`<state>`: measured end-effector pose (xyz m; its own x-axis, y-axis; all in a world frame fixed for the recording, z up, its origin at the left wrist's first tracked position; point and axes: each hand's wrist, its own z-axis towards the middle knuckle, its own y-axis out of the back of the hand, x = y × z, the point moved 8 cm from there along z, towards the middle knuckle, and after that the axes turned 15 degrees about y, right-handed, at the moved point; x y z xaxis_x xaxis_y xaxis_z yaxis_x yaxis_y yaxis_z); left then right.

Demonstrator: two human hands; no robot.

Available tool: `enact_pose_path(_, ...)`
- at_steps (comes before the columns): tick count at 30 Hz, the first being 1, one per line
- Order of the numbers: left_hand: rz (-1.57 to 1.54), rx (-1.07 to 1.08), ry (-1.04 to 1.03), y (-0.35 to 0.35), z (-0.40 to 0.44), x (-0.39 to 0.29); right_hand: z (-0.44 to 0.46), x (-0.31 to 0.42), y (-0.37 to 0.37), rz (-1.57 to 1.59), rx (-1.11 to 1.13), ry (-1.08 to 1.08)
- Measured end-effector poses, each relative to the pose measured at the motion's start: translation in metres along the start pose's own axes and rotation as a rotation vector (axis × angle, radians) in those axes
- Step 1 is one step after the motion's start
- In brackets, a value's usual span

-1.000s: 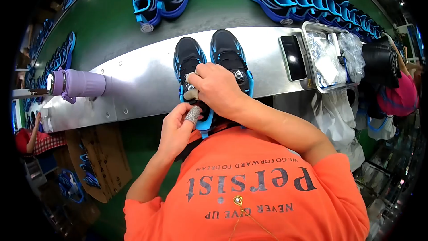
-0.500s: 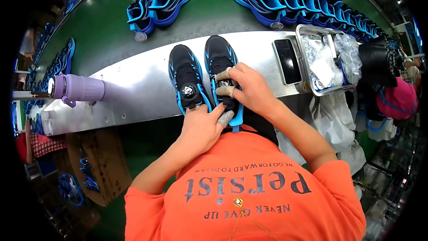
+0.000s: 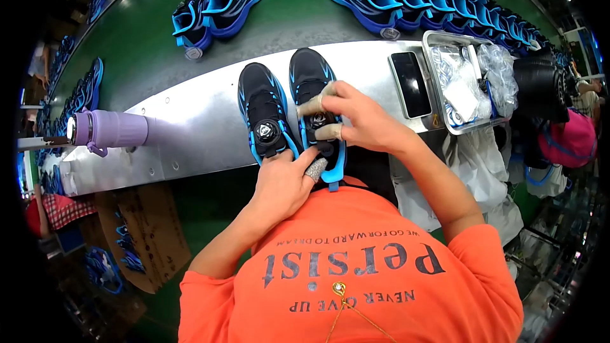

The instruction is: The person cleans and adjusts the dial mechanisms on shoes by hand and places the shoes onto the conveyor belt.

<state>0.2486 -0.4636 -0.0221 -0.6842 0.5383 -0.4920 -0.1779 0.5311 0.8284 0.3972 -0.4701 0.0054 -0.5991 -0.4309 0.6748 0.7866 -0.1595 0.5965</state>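
Right hand [image 3: 370, 119] shifted, pinching dial [image 3: 322, 118] on right shoe [image 3: 311, 68], left hand [image 3: 283, 183] touching both shoes [image 3: 258, 89], grip unclear

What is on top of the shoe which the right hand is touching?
On this shoe, the wrapped fingers of the right hand sit around a dial, partly hiding it. What lies directly beneath the fingers cannot be seen.

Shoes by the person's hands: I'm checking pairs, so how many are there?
2: one shoe on the metal ledge, touched by the left hand; a second shoe beside it, under the right hand. The hands partly hide both.
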Motion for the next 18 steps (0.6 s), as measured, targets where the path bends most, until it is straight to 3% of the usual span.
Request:
enact_pose_path(2, -0.001, 0.015, 0.006, -0.003, 0.002, 0.001, -0.003, -0.005, -0.005, 0.032, 0.080, -0.037)
enact_pose_path(6, 0.000, 0.039, 0.025, -0.001, 0.002, -0.003, -0.015, -0.003, -0.005, -0.207, -0.051, -0.179)
enact_pose_path(10, -0.021, 0.057, -0.033, 0.024, -0.006, -0.007, -0.017, -0.028, 0.028, 0.014, -0.163, -0.120)
enact_pose_path(12, -0.090, 0.081, 0.022, 0.046, -0.004, -0.005, -0.028, -0.044, 0.053, -0.105, -0.090, -0.364)
enact_pose_path(14, -0.079, 0.079, 0.071, 0.062, 0.015, -0.014, -0.030, -0.040, 0.038, 0.062, 0.012, -0.248)
enact_pose_path(16, -0.066, -0.004, 0.015, 0.060, 0.029, -0.020, -0.031, -0.021, 0.006, -0.004, 0.041, -0.157)
enact_pose_path(17, 0.126, -0.115, -0.134, 0.044, 0.059, -0.031, -0.028, -0.012, -0.006, -0.037, 0.055, -0.111)
enact_pose_path(18, 0.151, -0.047, -0.064, 0.039, 0.066, -0.031, -0.028, -0.015, -0.005, 0.037, 0.031, -0.141)
